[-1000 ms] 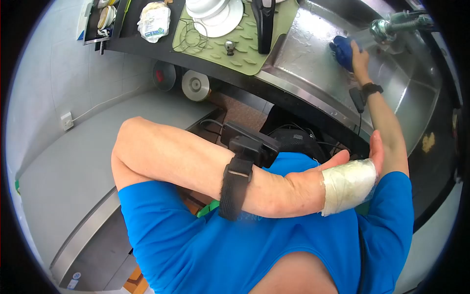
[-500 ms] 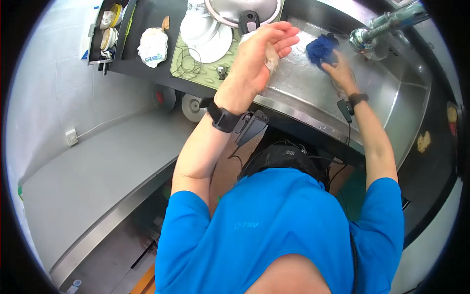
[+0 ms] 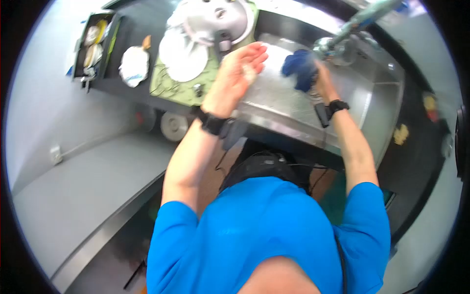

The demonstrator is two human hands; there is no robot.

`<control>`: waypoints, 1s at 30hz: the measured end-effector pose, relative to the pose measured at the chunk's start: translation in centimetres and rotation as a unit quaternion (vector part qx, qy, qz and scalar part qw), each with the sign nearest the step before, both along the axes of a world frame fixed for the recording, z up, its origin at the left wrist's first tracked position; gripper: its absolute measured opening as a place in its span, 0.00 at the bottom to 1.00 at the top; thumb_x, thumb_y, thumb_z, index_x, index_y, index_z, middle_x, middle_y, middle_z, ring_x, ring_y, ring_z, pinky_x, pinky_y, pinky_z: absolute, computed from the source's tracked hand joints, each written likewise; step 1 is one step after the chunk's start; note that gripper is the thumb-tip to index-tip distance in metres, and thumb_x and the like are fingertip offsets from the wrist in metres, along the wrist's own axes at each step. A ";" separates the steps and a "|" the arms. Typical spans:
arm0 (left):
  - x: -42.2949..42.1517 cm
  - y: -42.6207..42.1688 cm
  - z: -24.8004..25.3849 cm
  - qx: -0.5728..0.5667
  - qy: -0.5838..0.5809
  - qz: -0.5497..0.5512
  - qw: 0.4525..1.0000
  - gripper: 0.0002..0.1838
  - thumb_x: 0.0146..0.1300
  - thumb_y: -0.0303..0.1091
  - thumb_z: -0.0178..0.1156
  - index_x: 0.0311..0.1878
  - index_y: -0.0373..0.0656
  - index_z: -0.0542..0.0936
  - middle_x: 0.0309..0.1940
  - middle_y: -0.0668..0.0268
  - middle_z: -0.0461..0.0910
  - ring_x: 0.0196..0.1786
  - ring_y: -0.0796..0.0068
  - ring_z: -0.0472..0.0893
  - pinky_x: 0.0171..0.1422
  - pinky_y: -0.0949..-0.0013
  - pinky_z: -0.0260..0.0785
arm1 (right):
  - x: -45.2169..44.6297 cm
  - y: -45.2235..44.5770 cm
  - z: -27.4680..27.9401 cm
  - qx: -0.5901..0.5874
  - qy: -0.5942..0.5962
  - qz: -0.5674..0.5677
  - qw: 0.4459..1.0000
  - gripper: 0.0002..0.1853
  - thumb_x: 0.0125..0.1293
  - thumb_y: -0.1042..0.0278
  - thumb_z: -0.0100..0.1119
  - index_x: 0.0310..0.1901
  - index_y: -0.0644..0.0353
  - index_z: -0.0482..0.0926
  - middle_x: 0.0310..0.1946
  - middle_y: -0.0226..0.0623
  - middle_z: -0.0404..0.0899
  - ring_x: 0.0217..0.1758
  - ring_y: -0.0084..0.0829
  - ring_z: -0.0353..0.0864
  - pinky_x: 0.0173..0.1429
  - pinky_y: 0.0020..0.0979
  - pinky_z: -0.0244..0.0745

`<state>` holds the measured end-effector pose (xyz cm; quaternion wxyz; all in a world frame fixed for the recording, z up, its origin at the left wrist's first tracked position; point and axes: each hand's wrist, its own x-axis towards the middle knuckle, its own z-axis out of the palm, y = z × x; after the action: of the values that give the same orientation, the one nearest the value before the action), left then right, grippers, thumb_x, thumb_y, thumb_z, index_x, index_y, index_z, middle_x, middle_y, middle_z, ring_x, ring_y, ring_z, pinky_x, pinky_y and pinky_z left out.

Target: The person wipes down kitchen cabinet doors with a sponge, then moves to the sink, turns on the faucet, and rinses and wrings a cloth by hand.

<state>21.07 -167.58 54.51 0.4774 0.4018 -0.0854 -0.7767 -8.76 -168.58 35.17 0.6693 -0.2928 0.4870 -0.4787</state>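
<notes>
Your right hand (image 3: 323,82) is closed around a crumpled dark blue cloth (image 3: 298,69), which you have over the basin of the rectangular stainless steel sink (image 3: 281,103), beside the metal faucet (image 3: 324,46); motion blur hides exactly how your fingers grip it. Your left hand (image 3: 241,68) is released, palm turned inward and fingers loosely extended, near the left side of the sink; a pale patch shows at its palm, too blurred to make out. Each of your wrists wears a black strap with a black device. Left of the sink, on the black tabletop (image 3: 128,36), lies a green textured mat (image 3: 161,81) bearing white round dishes (image 3: 188,63), round silver metal cookware (image 3: 215,22) with a black handle, and a small metal object (image 3: 198,90). Farther left of the sink you have a white bundle (image 3: 134,67) and a black open container (image 3: 92,49). To the sink's right sits an irregular yellowish piece (image 3: 401,134).
</notes>
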 end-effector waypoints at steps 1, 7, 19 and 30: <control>0.0 -0.1 -0.4 -0.001 0.013 -0.009 1.000 0.18 0.64 0.21 0.59 0.58 0.32 0.75 0.57 0.52 0.80 0.55 0.61 0.84 0.56 0.66 0.81 | -0.8 -0.5 -0.7 -0.003 -0.061 -0.008 0.998 0.16 0.80 0.53 0.48 0.51 0.55 0.79 0.44 0.29 0.81 0.47 0.24 0.80 0.53 0.34 0.76; 0.3 0.1 0.0 0.007 -0.001 -0.019 1.000 0.19 0.64 0.22 0.59 0.58 0.32 0.77 0.58 0.52 0.81 0.56 0.62 0.84 0.54 0.67 0.81 | -1.4 2.3 3.1 0.047 -0.054 -0.028 0.997 0.18 0.79 0.62 0.47 0.66 0.56 0.71 0.59 0.35 0.79 0.57 0.33 0.82 0.58 0.38 0.80; 0.7 2.5 -1.0 0.003 -0.085 -0.061 0.995 0.18 0.67 0.26 0.57 0.59 0.35 0.76 0.58 0.57 0.81 0.56 0.67 0.83 0.56 0.70 0.78 | -0.9 0.6 -5.9 0.047 0.562 0.135 0.815 0.48 0.52 0.57 0.78 0.70 0.67 0.63 0.58 0.59 0.78 0.62 0.57 0.78 0.68 0.46 0.72; -0.2 2.7 0.2 -0.022 -0.090 -0.069 0.993 0.17 0.68 0.27 0.55 0.59 0.35 0.76 0.56 0.55 0.82 0.56 0.68 0.83 0.58 0.70 0.73 | -3.0 2.4 -0.4 -0.014 0.358 0.199 0.912 0.38 0.58 0.67 0.72 0.69 0.68 0.67 0.64 0.49 0.74 0.63 0.40 0.78 0.66 0.39 0.75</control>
<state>20.86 -164.87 54.68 0.4222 0.4522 -0.1725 -0.7665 -11.75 -166.15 34.76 0.5271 -0.5449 0.6189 -0.2055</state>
